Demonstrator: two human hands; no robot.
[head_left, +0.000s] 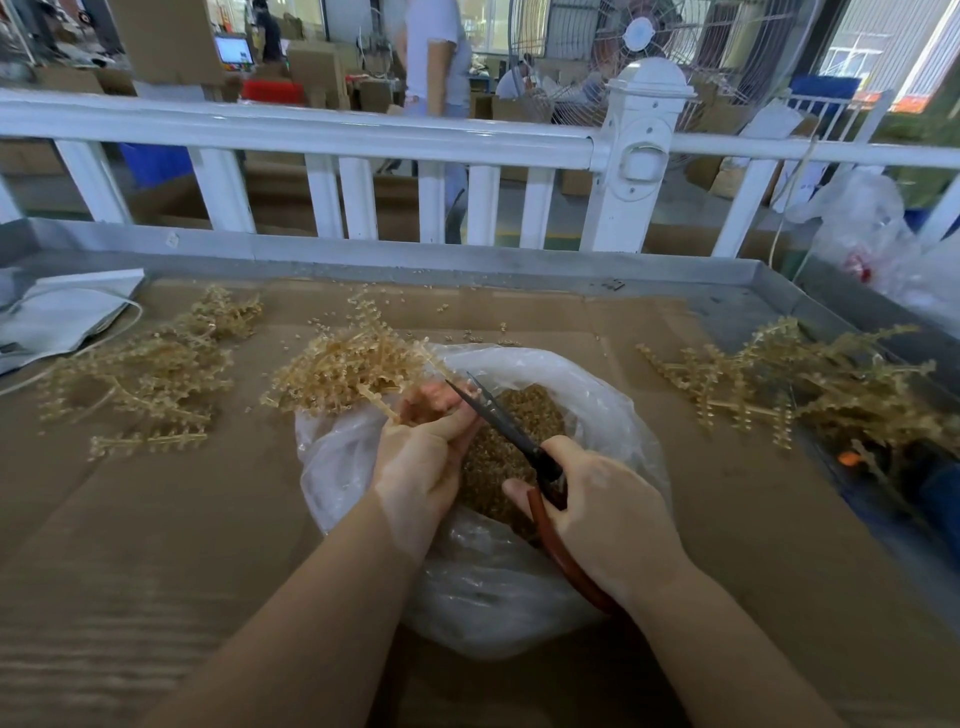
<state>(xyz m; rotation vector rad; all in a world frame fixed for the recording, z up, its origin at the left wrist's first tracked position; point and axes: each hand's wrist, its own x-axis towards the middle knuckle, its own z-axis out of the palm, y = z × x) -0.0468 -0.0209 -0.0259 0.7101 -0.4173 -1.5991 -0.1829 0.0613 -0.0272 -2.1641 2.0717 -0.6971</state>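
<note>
Clutches a bundle of translucent amber plastic sprigs (343, 374) in the left grip (421, 457), curled tight round the stems just above the open mouth of a crumpled clear plastic bag (488, 603). Fans the bushy end of that bundle up and leftward, past the bag's rim and over the surface. Wraps the right grip (608, 514) round the reddish-brown handles of a pair of black-bladed scissors (511, 431), thumb against the near handle. Points the blades away and leftward, across the left fingertips, tips slightly parted right beside the held stems. Works directly over a heap of small amber cut beads (535, 410) filling the middle of the bag, between and beneath both grips.

Sets the bag on a sheet of brown cardboard (156, 519) lining the surface, near the front edge. Shows a loose pile of the same amber sprigs (140, 379) lying left of the bag, and a second, wider pile (789, 379) well apart to the right. Shows stray beads (467, 335) scattered on the cardboard just beyond the bag.

Ends on the far side at a raised grey metal rim (415, 257), with a white slatted fence (311, 130) right behind it. Carries a flat grey-white pouch with a cord (62, 317) at the far left corner. Has a bulging clear plastic sack (857, 218) past the right end, against the fence, and a large round cage fan (639, 36) beyond the rails.
</note>
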